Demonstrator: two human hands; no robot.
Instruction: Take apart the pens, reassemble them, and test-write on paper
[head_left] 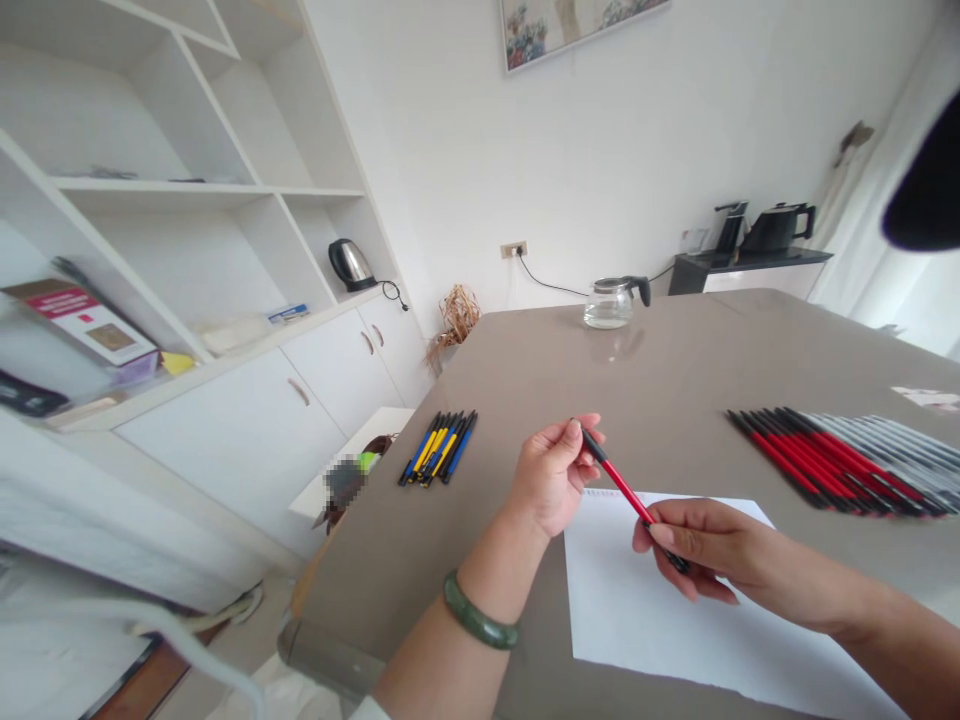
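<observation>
The left hand [551, 475] and right hand [701, 545] are gripping one red pen [622, 488], partly over one sheet [615, 610]. One pot [609, 308] is standing beyond; blue and yellow pens [439, 450], other red pens [829, 460] and clear pens [892, 445] are overlapping uncountably.

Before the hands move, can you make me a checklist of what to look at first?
1. Red pen held by both hands: ok, left hand and right hand grip opposite ends.
2. Pen's end in the left hand: cannot tell, that hand hides it.
3. Paper uncovered: not ok, the right hand is over it.
4. Blue and yellow pens apart from the hands: ok.
5. Glass pot upright: ok.
</observation>
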